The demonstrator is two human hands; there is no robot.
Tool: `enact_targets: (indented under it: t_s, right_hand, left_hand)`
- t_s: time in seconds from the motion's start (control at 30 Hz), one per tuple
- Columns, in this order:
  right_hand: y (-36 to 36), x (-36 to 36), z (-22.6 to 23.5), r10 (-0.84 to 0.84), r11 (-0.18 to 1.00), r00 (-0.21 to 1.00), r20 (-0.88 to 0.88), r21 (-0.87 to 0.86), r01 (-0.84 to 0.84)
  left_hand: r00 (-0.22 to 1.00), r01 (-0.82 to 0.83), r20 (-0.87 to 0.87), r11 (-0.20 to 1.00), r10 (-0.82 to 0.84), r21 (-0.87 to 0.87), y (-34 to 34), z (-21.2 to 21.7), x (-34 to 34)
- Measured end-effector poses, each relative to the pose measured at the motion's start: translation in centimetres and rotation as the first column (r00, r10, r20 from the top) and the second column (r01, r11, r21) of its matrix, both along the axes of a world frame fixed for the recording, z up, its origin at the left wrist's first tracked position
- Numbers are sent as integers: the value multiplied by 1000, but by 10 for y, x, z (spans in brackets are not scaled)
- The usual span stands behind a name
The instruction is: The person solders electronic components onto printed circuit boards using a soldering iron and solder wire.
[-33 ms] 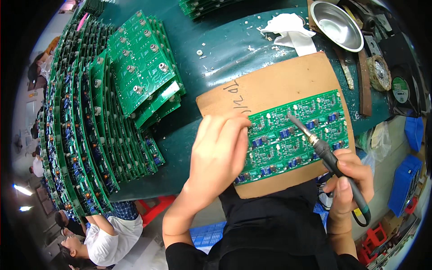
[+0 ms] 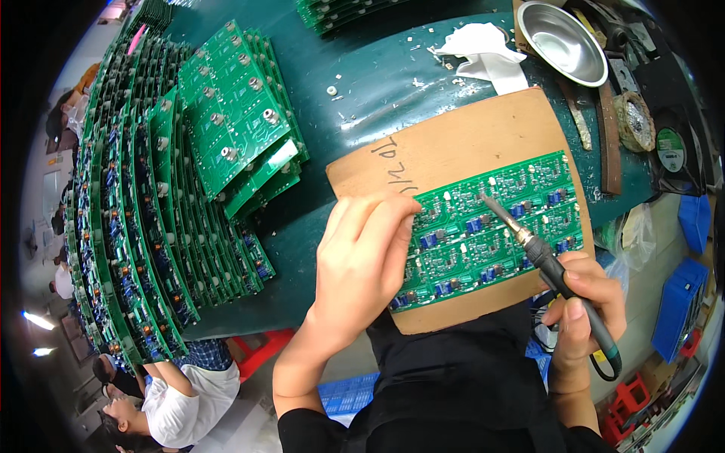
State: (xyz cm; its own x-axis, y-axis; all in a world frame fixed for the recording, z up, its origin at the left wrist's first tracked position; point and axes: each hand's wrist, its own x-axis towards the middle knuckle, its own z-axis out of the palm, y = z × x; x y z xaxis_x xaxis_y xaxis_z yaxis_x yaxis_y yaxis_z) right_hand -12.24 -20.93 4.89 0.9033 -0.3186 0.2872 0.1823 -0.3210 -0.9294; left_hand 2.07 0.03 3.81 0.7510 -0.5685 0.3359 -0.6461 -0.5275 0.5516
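On brown cardboard sheet (image 2: 453, 140), populated green circuit board (image 2: 502, 243) lies flat, component side up. Right hand (image 2: 595, 296) grasps soldering iron (image 2: 545, 258) pen-like; tip (image 2: 487, 200) at small parts in upper row, contact unclear. Left hand (image 2: 356, 260) bent over board's left end; cannot tell whether pinching or only pressing. Judgement: steady board there, keep fingers clear of hot tip, slant onto single joint, dwell briefly, spare neighbouring blue components (image 2: 477, 225).

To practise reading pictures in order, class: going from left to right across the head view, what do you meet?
Row of standing green circuit boards, left hand, soldering iron in the right hand, lower blue bin.
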Motion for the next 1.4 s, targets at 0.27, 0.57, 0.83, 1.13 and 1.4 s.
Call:
enact_targets:
  t_s: [0.27,0.57,0.83,1.13,1.4]
  right_hand:
    - [-1,7,-7,35,999,999,4,9,-35]
    - [-9,18,-1,146,985,989,-31,-83,-148]
    - [-14,19,0,112,993,993,-33,-42,-114]
    - [-30,6,-5,-27,998,1000,-1,62,27]
    - [-39,-1,-7,-46,995,999,-10,91,47]
  left_hand:
    - [999,20,-40,998,-23,-65,-36,-13,-4]
    - [996,-28,86,999,24,41,-45,-23,-3]
    - [983,-32,181,998,23,49,-50,-18,-3]
    - [996,-3,92,998,-3,65,-46,-5,-4]
    - [988,10,-152,994,-28,-112,-62,5,-7]
